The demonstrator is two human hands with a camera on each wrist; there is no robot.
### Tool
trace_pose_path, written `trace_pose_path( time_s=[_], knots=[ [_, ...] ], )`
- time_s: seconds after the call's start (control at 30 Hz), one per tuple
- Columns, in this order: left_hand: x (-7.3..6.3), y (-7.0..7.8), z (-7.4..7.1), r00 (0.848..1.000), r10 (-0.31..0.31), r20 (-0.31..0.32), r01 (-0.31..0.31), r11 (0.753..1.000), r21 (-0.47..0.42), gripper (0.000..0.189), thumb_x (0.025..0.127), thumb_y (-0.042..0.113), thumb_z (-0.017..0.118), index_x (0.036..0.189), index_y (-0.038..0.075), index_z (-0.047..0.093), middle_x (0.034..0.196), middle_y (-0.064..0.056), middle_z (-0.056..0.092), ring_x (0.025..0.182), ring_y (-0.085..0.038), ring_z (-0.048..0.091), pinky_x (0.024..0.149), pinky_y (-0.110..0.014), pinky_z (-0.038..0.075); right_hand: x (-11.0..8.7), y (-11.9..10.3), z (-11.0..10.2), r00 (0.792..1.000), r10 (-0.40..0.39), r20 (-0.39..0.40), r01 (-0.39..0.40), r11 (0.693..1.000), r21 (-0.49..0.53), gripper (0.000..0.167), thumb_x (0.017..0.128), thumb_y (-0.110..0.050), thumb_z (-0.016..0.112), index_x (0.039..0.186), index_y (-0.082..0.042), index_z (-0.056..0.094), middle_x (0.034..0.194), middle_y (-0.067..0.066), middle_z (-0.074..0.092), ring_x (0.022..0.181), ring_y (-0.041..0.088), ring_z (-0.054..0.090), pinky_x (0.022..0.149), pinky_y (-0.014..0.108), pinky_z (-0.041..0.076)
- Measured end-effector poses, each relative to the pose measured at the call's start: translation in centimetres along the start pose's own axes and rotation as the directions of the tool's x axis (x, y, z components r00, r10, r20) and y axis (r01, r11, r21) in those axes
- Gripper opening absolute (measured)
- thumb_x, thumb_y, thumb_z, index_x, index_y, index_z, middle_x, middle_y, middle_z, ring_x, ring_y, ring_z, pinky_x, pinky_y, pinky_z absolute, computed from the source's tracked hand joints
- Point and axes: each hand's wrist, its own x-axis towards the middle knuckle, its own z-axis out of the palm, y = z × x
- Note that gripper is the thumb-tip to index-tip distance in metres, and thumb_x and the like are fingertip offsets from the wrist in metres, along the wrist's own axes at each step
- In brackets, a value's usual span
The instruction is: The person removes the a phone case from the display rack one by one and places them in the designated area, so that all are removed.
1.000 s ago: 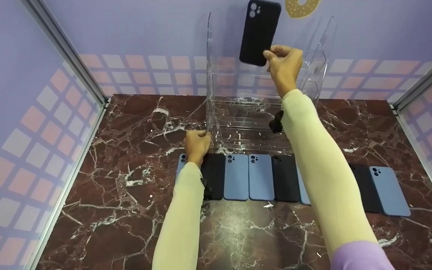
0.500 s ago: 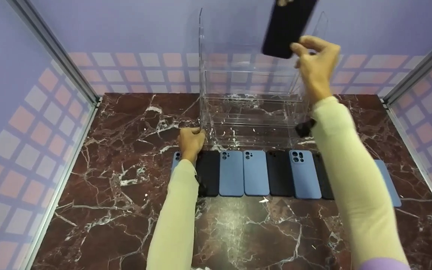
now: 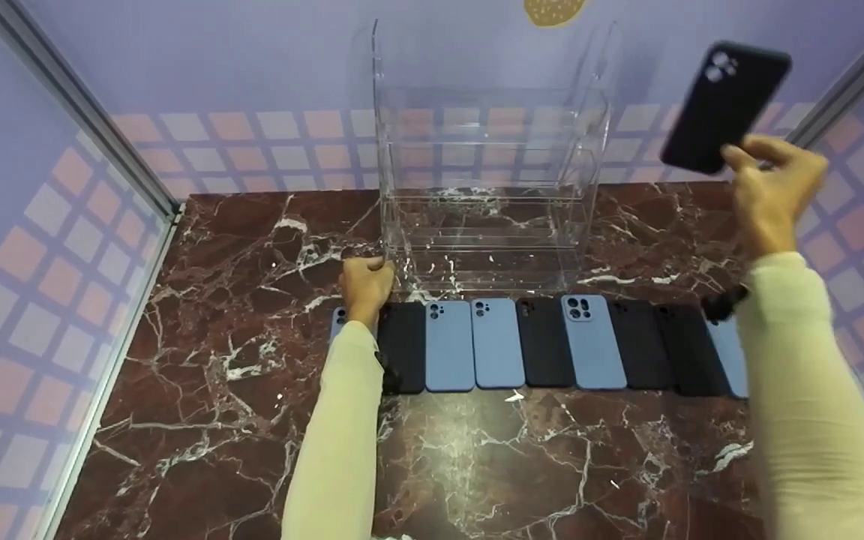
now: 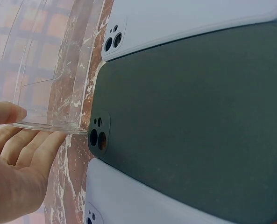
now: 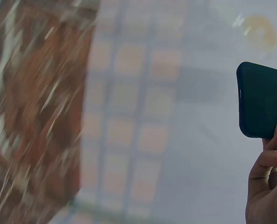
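High at the right of the head view, my right hand (image 3: 781, 184) pinches a black phone case (image 3: 728, 109) by its lower corner, camera cutouts up. The case's lower end (image 5: 264, 102) shows in the right wrist view. At left my left hand (image 3: 366, 289) grips the front edge of a clear stepped display rack (image 3: 379, 135); in the left wrist view thumb and fingers (image 4: 35, 149) lie on either side of its transparent side panel. Before the rack lies a row of several blue and black phone cases, among them a blue case (image 3: 448, 349) and a black case (image 4: 185, 121).
The cases lie side by side on a dark red marble-patterned tabletop (image 3: 214, 375). A lilac wall with pink and white squares (image 3: 229, 150) stands behind, with side panels in metal frames left and right. My right forearm covers the row's right end.
My right hand has carried the black case from above the rack to the right, away from it. The left hand keeps its grip on the rack's edge.
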Motion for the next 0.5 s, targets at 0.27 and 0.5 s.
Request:
trace_pose_path(
  time_s=[0.27,0.5],
  knots=[
    [0.4,-0.5,-0.3,1.000,-0.007,-0.010,0.008,1.000,0.028,0.025,0.092,0.022,0.071,0.114,0.014,0.079,0.119,-0.007,0.073,0.118,-0.031,0.063,0.103,-0.044,0.045,2.0,6.2,-6.4,0.991,0.130,-0.035,-0.133,0.913,-0.385,0.033,0.090,-0.016,0.077,0.123,-0.013,0.072,0.119,0.008,0.072,0.090,0.009,0.070,0.086,0.021,0.054],
    [0.6,-0.4,-0.3,1.000,-0.001,-0.015,0.001,1.000,0.026,0.025,0.092,0.021,0.070,0.113,0.011,0.079,0.118,-0.009,0.074,0.117,-0.032,0.064,0.104,-0.044,0.045,1.5,10.8,-11.8,0.992,0.111,0.064,-0.039,0.735,-0.677,0.046,0.096,-0.023,0.067,0.132,0.005,0.060,0.134,0.026,0.057,0.128,0.042,0.054,0.112,0.045,0.038]
  ],
)
